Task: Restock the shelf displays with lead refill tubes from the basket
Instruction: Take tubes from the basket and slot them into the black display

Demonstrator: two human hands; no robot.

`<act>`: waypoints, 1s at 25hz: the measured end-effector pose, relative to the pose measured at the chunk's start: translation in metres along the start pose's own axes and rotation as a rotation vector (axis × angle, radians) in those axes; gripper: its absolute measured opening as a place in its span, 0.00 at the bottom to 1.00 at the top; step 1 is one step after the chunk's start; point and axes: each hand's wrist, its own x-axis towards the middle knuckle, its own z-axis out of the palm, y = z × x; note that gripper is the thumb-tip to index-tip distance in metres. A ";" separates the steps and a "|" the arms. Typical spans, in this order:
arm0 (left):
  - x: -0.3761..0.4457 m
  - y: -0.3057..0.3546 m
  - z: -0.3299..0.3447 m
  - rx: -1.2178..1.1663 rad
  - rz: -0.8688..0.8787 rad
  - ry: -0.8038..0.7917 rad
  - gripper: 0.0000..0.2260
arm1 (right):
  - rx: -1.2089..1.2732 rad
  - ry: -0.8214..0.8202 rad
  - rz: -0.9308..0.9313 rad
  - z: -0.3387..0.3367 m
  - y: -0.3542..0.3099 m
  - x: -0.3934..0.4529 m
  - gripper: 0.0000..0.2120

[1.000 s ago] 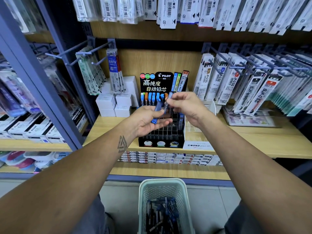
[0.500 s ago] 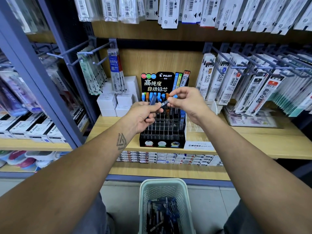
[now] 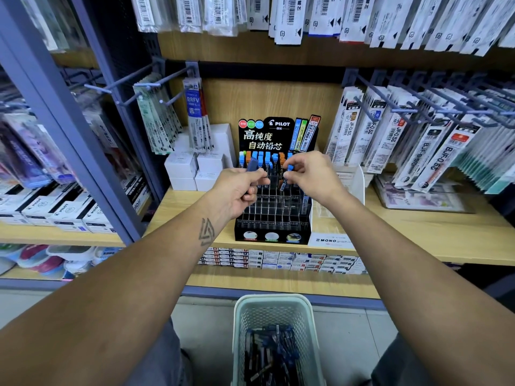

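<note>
A black Pilot display rack with many small slots stands on the wooden shelf; blue and orange capped tubes fill its back row. My right hand pinches a blue-capped lead refill tube upright over the rack's upper slots. My left hand grips a few more blue tubes just left of it. A pale green basket on the floor below holds several more tubes.
White boxes sit left of the rack, a clear Mono stand to its right. Hanging refill packs on pegs flank both sides. The wooden shelf edge runs across, with small boxes stacked beneath.
My hands have drawn apart. The right hand took one tube from the left hand's bundle and turned it upright over the rack. The left hand rose slightly.
</note>
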 end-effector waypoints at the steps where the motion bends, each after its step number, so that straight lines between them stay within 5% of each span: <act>1: 0.000 0.000 0.000 0.003 0.000 -0.002 0.06 | -0.069 -0.004 -0.012 0.003 0.001 0.000 0.09; 25: -0.003 0.000 0.002 0.030 -0.014 -0.041 0.06 | -0.397 0.043 -0.229 0.021 0.003 -0.005 0.08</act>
